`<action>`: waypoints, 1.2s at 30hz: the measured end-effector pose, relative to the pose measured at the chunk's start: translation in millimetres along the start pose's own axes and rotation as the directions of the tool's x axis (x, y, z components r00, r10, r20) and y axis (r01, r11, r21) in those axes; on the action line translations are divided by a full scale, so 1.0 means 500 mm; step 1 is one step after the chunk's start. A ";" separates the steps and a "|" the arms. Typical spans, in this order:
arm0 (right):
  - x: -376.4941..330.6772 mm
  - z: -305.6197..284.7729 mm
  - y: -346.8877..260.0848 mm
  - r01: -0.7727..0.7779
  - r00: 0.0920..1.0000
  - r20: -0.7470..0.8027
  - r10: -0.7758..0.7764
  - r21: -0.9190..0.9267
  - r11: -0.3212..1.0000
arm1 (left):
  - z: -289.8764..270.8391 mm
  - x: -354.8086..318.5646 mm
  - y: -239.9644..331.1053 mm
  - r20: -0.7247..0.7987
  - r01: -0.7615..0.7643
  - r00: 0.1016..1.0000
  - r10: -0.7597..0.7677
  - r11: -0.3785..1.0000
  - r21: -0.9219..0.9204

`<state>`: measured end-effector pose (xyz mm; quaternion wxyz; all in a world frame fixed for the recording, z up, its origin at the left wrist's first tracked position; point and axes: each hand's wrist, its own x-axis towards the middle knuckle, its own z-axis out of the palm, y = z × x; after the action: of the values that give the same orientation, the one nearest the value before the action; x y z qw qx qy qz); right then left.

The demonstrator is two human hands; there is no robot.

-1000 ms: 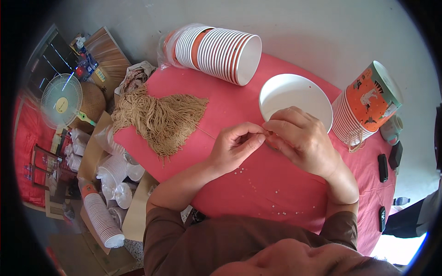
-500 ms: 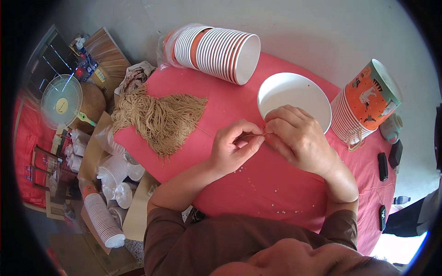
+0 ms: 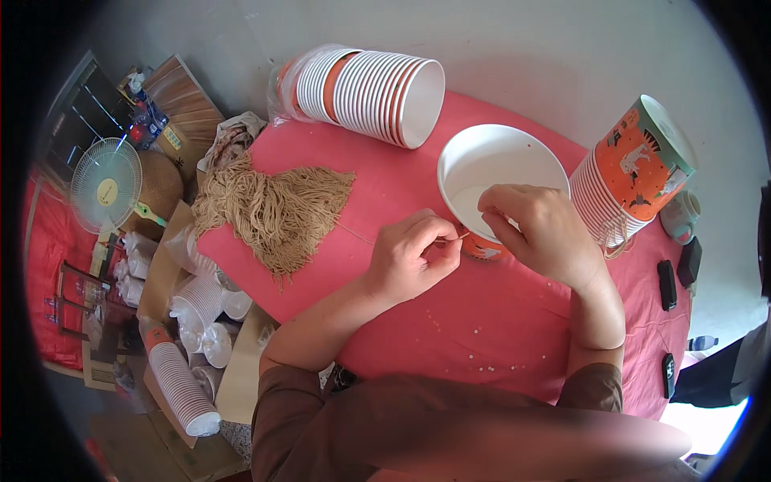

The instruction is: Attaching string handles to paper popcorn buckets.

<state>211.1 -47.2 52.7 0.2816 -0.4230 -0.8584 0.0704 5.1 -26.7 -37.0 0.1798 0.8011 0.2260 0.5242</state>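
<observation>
Pinching a thin tan string [image 3: 451, 238] in a closed grip, the left hand [image 3: 414, 261] meets the right hand [image 3: 540, 233], which clasps the white paper bowl's [image 3: 498, 165] near rim on the pink surface [image 3: 450, 321].

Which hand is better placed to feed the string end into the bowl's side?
Left. The left hand already pinches the tan string with its tip at the bowl wall, while the right hand grips the rim, steadying it.
</observation>
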 end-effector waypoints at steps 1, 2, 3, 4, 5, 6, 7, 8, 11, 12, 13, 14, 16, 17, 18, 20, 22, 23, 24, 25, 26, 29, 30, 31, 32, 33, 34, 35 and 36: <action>0.000 0.002 0.001 -0.022 1.000 0.016 0.022 0.013 1.000 | 0.001 0.000 0.000 0.001 -0.002 1.000 0.002 1.000 0.002; 0.000 0.003 0.003 -0.019 1.000 0.014 0.019 0.013 1.000 | 0.004 -0.001 -0.001 0.000 0.014 1.000 -0.014 1.000 0.016; 0.000 0.005 0.006 -0.031 0.999 0.029 0.031 0.012 0.999 | 0.005 -0.002 -0.001 -0.001 0.030 1.000 -0.030 0.999 0.029; 0.001 0.006 0.008 -0.043 0.998 0.043 0.043 0.010 0.999 | 0.006 0.000 -0.001 -0.002 0.029 1.000 -0.029 0.999 0.031; 0.001 0.006 0.008 -0.043 0.998 0.044 0.043 0.011 0.999 | 0.007 0.000 0.000 -0.001 0.031 1.000 -0.031 0.999 0.031; 0.003 0.007 0.008 -0.058 0.996 0.066 0.056 0.022 0.998 | 0.007 0.001 0.000 0.000 0.033 0.999 -0.033 0.999 0.030; 0.004 0.007 0.009 -0.073 0.994 0.089 0.069 0.033 0.997 | 0.008 0.000 0.000 0.000 0.035 0.999 -0.035 0.999 0.030; 0.004 0.008 0.012 -0.074 0.994 0.088 0.070 0.033 0.997 | 0.009 0.001 -0.001 -0.004 0.042 0.999 -0.042 0.999 0.020; 0.006 0.012 0.021 -0.053 0.994 0.095 0.048 0.048 0.997 | 0.014 0.003 -0.002 -0.016 0.043 0.999 -0.043 0.999 0.002; 0.008 0.012 0.023 -0.054 0.992 0.121 0.046 0.064 0.996 | 0.014 0.003 -0.002 -0.025 0.037 0.999 -0.037 0.999 -0.005; 0.010 0.012 0.025 -0.056 0.988 0.148 0.044 0.080 0.995 | 0.013 0.003 -0.001 -0.026 0.039 0.999 -0.040 0.999 -0.004; 0.012 0.010 0.027 -0.058 0.988 0.148 0.046 0.079 0.995 | 0.013 0.005 0.001 -0.021 0.042 0.999 -0.042 0.999 -0.011; 0.015 0.008 0.030 -0.063 0.981 0.189 0.037 0.129 0.990 | 0.015 0.006 0.002 -0.016 0.044 0.999 -0.045 0.999 -0.020; 0.017 0.008 0.032 -0.062 0.981 0.189 0.037 0.129 0.990 | 0.016 0.005 0.002 -0.027 0.038 0.999 -0.039 0.999 -0.024; 0.020 0.009 0.034 -0.077 0.974 0.221 0.040 0.158 0.984 | 0.017 0.004 0.001 -0.039 0.032 0.999 -0.033 0.999 -0.028; 0.024 0.009 0.033 -0.091 0.966 0.254 0.041 0.188 0.978 | 0.020 0.004 0.000 -0.049 0.026 0.998 -0.027 0.999 -0.020; 0.028 0.007 0.027 -0.150 0.946 0.315 0.077 0.215 0.965 | 0.019 0.003 -0.001 -0.060 0.020 0.998 -0.021 1.000 -0.011; 0.029 0.009 0.029 -0.149 0.946 0.315 0.076 0.215 0.965 | 0.018 0.002 -0.001 -0.045 0.033 0.998 -0.034 0.999 -0.007; 0.028 0.014 0.033 -0.127 0.949 0.311 0.061 0.198 0.972 | 0.017 0.002 -0.001 -0.030 0.046 0.998 -0.046 0.999 -0.003; 0.028 0.016 0.034 -0.105 0.951 0.307 0.045 0.180 0.978 | 0.017 0.002 -0.001 -0.032 0.045 0.998 -0.046 0.999 -0.003; 0.029 0.016 0.034 -0.103 0.951 0.307 0.043 0.180 0.978 | 0.016 0.000 -0.002 -0.024 0.055 0.998 -0.055 0.998 -0.009; 0.028 0.016 0.035 -0.085 0.957 0.289 0.032 0.173 0.981 | 0.014 0.001 0.001 -0.013 0.069 0.997 -0.070 0.997 -0.040; 0.025 0.016 0.039 -0.059 0.975 0.220 0.022 0.163 0.985 | 0.015 0.001 0.003 -0.009 0.075 0.997 -0.076 0.995 -0.067; 0.023 0.015 0.043 -0.035 0.989 0.150 0.012 0.151 0.988 | 0.014 0.000 0.002 -0.008 0.073 0.997 -0.074 0.995 -0.068; 0.021 0.010 0.045 -0.035 0.989 0.149 0.012 0.151 0.988 | 0.011 -0.003 0.001 0.010 0.116 0.993 -0.115 0.989 -0.092; 0.020 0.002 0.046 -0.072 0.994 0.085 0.064 0.101 0.992 | 0.008 -0.006 -0.001 0.030 0.158 0.987 -0.156 0.981 -0.114; 0.018 -0.006 0.048 -0.114 0.993 0.018 0.113 0.054 0.992 | 0.004 -0.011 -0.004 0.031 0.157 0.988 -0.154 0.981 -0.114; 0.016 -0.017 0.053 -0.130 0.990 -0.052 0.133 0.049 0.990 | -0.001 -0.015 -0.009 0.074 0.228 0.973 -0.221 0.966 -0.119; 0.015 -0.034 0.053 -0.128 0.987 -0.080 0.141 0.151 0.980 | -0.006 -0.018 -0.014 0.116 0.299 0.951 -0.285 0.947 -0.121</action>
<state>235.0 -26.5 60.6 0.3448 -0.4613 -0.8067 0.1324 -1.8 -25.6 -46.5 0.3208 0.7690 0.2967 0.4665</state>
